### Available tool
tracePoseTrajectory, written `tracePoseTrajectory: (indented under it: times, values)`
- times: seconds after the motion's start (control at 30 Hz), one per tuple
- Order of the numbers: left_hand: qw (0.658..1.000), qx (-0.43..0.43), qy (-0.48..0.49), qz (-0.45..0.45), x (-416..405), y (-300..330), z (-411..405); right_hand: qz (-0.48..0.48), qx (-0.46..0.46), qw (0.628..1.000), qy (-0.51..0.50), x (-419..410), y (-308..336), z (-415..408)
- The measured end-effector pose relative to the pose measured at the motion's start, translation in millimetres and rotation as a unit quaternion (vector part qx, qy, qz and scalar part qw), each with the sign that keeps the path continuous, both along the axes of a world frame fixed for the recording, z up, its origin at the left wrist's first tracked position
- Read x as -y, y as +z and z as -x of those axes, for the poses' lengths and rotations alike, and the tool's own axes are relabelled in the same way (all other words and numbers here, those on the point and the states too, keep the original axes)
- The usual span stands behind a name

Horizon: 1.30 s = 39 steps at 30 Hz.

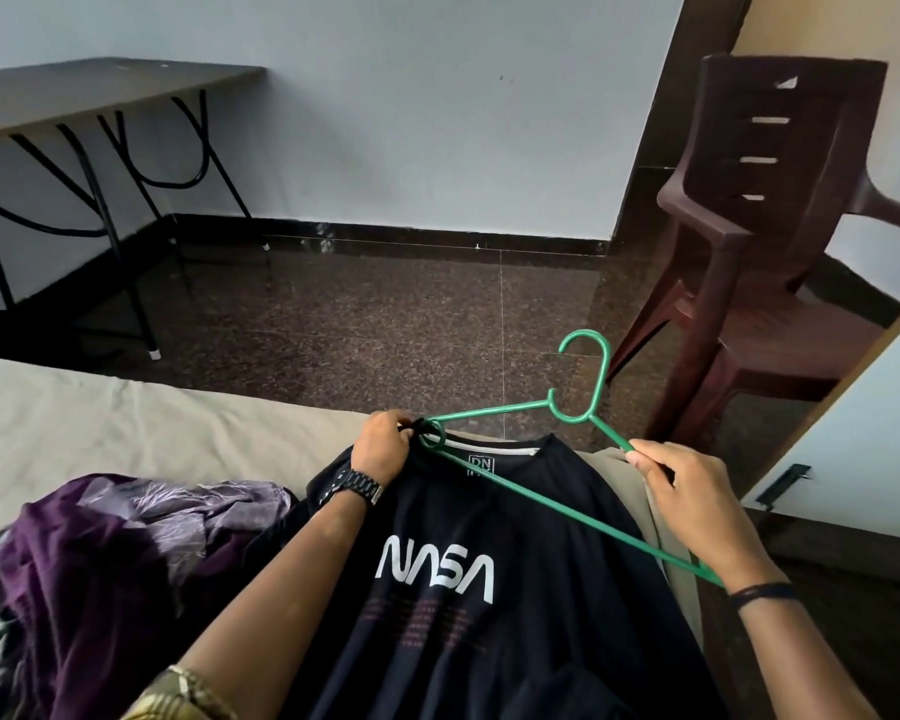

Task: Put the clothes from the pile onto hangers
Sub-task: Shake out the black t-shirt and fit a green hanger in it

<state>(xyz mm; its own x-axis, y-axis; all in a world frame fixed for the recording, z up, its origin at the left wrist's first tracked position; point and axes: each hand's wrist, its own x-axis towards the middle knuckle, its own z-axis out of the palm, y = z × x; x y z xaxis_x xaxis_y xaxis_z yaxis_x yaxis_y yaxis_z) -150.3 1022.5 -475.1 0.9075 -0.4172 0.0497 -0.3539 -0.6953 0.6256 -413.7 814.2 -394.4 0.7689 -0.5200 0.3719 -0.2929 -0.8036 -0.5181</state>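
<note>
1. Pile of clothes (126, 553): purple and grey, heaped on the bed (100, 423), left.
2. Left hand (383, 441): fingers pinch shirt shoulder at the hanger's looped end.
3. NASA T-shirt (437, 605): navy, flat, front up, collar away.
4. Green hanger (557, 407): lying across the collar, not yet inside.
5. Right hand (697, 506): fingers curled round hanger's right arm.
6. Risk: loop snagging the shoulder fabric; forcing it could stretch the collar.
</note>
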Motion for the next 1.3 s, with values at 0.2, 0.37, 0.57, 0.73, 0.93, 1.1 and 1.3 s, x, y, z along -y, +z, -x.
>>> tracePoseTrajectory:
  times: [0.2, 0.37, 0.57, 0.73, 0.93, 1.1, 1.3]
  values:
    - [0.999, 0.009, -0.019, 0.037, -6, 16, -15, -0.022, 0.0, 1.0, -0.015, 7, -3, 9]
    - [0.99, -0.059, -0.065, 0.111, -14, 29, -14, -0.024, 0.008, 1.0, -0.011, 10, -6, 5]
    - [0.988, -0.065, -0.064, 0.122, -20, 29, -16, -0.081, 0.015, 0.995, 0.05, 11, 6, -2]
    - [0.951, -0.172, -0.187, 0.179, -23, 38, -9, -0.122, 0.009, 0.991, 0.055, 19, 10, -8]
    - [0.946, -0.16, -0.199, 0.199, -32, 45, -8, -0.073, 0.005, 0.997, 0.037, 12, -3, -19]
    - [0.95, -0.133, -0.18, 0.217, -41, 59, -8, -0.005, 0.031, 0.999, 0.041, 9, -2, -21]
    - [0.947, -0.145, -0.288, 0.016, -48, 68, -18, -0.019, 0.043, 0.998, 0.052, 11, -3, -15]
